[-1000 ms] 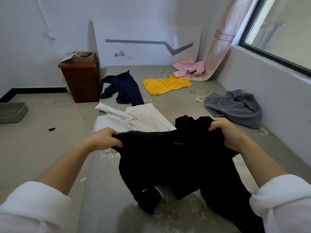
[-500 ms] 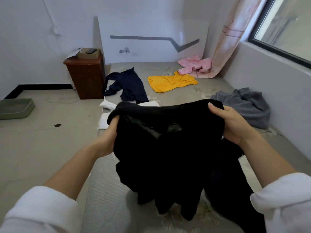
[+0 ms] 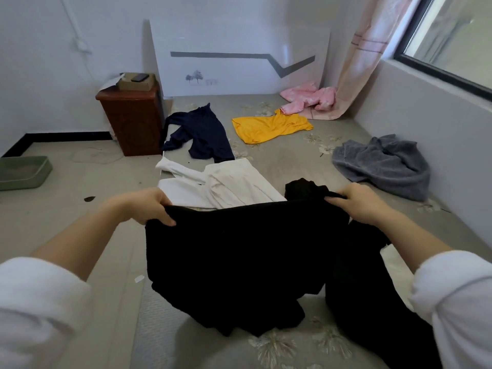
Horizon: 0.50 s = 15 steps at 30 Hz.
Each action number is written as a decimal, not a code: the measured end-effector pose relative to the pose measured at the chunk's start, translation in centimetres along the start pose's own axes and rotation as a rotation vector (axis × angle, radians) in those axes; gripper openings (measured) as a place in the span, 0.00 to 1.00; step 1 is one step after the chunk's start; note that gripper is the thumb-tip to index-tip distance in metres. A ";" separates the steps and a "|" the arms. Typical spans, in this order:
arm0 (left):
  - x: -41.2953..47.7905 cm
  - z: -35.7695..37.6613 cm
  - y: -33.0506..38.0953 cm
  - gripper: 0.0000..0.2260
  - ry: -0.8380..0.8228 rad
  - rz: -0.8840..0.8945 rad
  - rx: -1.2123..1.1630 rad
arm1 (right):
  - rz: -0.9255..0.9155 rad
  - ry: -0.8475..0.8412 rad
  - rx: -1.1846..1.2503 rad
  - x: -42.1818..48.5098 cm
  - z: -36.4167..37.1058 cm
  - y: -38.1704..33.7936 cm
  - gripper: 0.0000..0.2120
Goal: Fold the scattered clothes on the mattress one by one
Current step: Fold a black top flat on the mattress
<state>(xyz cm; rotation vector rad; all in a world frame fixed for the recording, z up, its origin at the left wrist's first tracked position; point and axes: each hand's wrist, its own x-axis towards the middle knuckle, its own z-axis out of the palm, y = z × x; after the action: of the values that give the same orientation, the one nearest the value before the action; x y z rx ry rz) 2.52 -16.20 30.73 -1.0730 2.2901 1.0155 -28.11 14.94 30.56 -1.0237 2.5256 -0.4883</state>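
Two hands, left (image 3: 149, 206) and right (image 3: 356, 202), grip a soft black garment (image 3: 239, 262) by its top edge.

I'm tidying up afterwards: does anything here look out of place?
A dark scrap lies on the floor left of the mattress, and a white scrap sits at its edge: stray litter, apparently.

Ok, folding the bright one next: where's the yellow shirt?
Head view, far centre-right of the mattress: the yellow shirt lies between the navy garment and the pink garment.
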 end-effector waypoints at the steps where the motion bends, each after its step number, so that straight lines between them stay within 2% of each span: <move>1: 0.9 -0.4 0.3 0.09 0.096 -0.013 0.123 | -0.005 0.008 -0.070 1.0 0.3 -0.1 0.16; 3: 2.8 -1.1 0.9 0.11 0.384 -0.001 0.257 | 0.013 0.086 -0.061 3.0 0.7 -0.9 0.14; 5: 3.9 -2.1 1.0 0.09 0.643 0.010 0.201 | 0.076 0.158 0.221 4.6 0.7 -2.4 0.13; 7: 4.3 -3.2 1.1 0.05 0.833 0.043 0.050 | 0.112 0.266 0.487 6.0 0.3 -3.8 0.13; 8: 4.2 -3.8 1.2 0.05 0.882 0.063 -0.079 | 0.073 0.333 0.493 6.4 -0.1 -4.3 0.13; 11: 3.8 -5.3 1.2 0.05 0.914 0.137 -0.622 | -0.111 0.526 0.277 6.4 -0.8 -5.7 0.13; 12: 3.4 -5.5 1.1 0.04 0.958 0.157 -0.693 | -0.165 0.563 0.256 6.2 -0.8 -6.0 0.11; 15: 1.4 -4.3 0.4 0.03 1.148 0.245 -0.545 | -0.267 0.661 0.272 5.6 -0.1 -5.7 0.11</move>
<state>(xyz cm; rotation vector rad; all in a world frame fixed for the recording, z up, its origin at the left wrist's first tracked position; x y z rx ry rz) 1.09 -19.96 32.84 -2.0237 3.1516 1.3923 -28.56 7.06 32.05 -1.2468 2.7425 -1.4068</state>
